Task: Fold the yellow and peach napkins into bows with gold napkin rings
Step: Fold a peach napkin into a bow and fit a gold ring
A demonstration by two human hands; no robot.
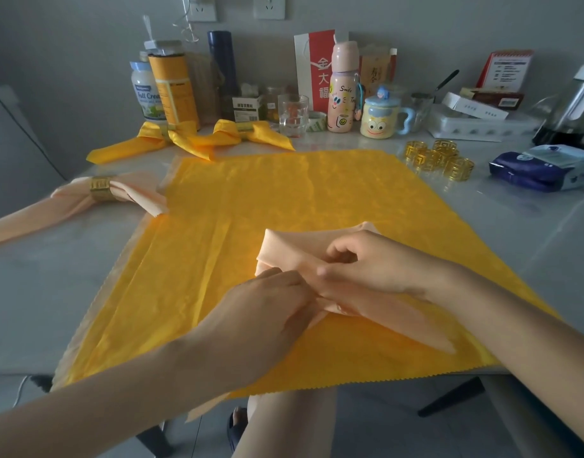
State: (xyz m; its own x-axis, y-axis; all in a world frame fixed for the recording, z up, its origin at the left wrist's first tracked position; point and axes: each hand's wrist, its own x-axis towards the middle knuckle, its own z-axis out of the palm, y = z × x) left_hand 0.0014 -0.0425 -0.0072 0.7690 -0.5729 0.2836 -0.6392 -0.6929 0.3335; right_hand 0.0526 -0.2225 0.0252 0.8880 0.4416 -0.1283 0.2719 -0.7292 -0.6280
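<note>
A folded peach napkin [285, 247] lies on top of a flat yellow napkin [237, 206] spread over the table. My right hand [366, 262] pinches the peach napkin's gathered middle. My left hand [267, 312] grips the same middle from the near side, and one peach tail [413, 322] sticks out to the right. A finished peach bow [132, 193] with a gold ring [100, 188] lies at the left. Two finished yellow bows [198, 137] lie behind the flat napkin. Several loose gold napkin rings [437, 158] stand at the right.
Bottles, tins, a glass [293, 115], a lidded cartoon mug [380, 119] and boxes crowd the back of the table. A blue tissue pack [542, 166] lies at the far right. The table's front edge [416, 375] runs just under the yellow napkin.
</note>
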